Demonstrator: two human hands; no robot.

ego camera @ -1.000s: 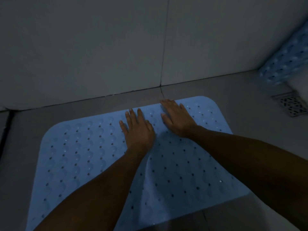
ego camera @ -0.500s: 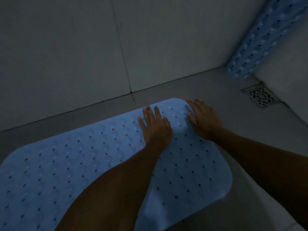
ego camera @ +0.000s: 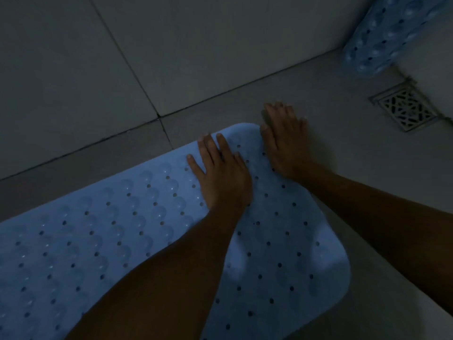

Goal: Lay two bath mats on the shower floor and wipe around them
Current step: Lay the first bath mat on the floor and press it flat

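Blue bath mat (ego camera: 103, 244) flat on the shower floor (ego camera: 306, 94), left hand (ego camera: 220, 173) spread flat on it, right hand (ego camera: 285, 141) spread across its far corner — second mat (ego camera: 389, 33) rolled by the floor drain (ego camera: 405, 107), no readable writing.

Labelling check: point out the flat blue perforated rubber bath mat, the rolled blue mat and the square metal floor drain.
flat blue perforated rubber bath mat (ego camera: 117, 231), head view, bare textured middle.
rolled blue mat (ego camera: 382, 35), head view, its side, top right.
square metal floor drain (ego camera: 405, 107), head view, grate centre.
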